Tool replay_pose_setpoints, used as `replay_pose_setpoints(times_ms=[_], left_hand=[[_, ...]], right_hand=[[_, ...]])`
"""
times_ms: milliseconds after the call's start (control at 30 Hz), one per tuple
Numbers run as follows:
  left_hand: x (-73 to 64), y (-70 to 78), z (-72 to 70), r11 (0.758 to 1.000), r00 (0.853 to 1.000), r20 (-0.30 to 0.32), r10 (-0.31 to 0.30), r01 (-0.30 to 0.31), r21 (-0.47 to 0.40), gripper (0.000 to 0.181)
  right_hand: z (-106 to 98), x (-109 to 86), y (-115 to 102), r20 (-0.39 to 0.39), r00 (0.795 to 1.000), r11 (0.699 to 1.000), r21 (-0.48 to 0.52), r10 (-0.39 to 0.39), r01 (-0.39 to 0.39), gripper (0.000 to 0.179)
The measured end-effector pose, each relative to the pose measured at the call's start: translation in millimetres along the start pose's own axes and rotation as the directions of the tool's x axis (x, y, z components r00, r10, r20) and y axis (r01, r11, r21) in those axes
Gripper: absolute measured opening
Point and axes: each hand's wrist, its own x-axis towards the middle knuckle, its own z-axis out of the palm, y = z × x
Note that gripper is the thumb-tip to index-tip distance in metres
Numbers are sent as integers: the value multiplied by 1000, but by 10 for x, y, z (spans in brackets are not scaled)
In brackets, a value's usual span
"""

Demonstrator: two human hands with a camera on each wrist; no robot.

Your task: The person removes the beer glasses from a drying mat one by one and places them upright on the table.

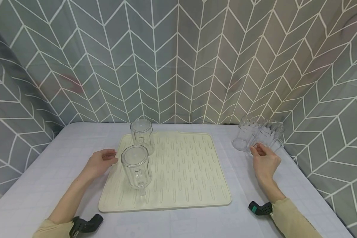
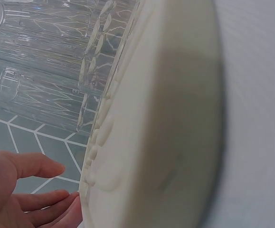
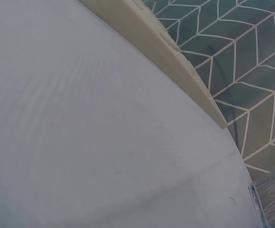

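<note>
Two clear glass mugs stand on the left part of a cream ribbed mat (image 1: 190, 172): a front mug (image 1: 135, 165) with its handle toward me, and a rear mug (image 1: 141, 132). Just left of the front mug, my left hand (image 1: 101, 162) hovers at the mat's edge, fingers loosely bent and holding nothing. In the left wrist view its thumb and fingers (image 2: 56, 209) are apart. At the far right, my right hand (image 1: 266, 163) pinches the near side of a clear glass mug (image 1: 267, 132); the exact grip is partly hidden. Another clear mug (image 1: 244, 135) stands close beside it.
A white cloth (image 1: 178, 224) covers the table. Grey patterned curtains (image 1: 178, 66) hang behind and at both sides, close to the right-hand mugs. The mat's raised edge (image 3: 175, 66) crosses the right wrist view.
</note>
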Motion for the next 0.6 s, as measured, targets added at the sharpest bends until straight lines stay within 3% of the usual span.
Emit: replay_pose_setpoints(times_ms=[400, 600], left_hand=[[8, -17, 4, 1000, 1000, 1, 5, -5, 3, 56], [3, -6, 0, 1000, 1000, 3, 4, -5, 6, 55]], right_hand=[[-2, -12, -3, 30, 997, 997, 11, 75, -75, 24], [-21, -19, -25, 76, 988, 987, -101, 133, -125, 19]])
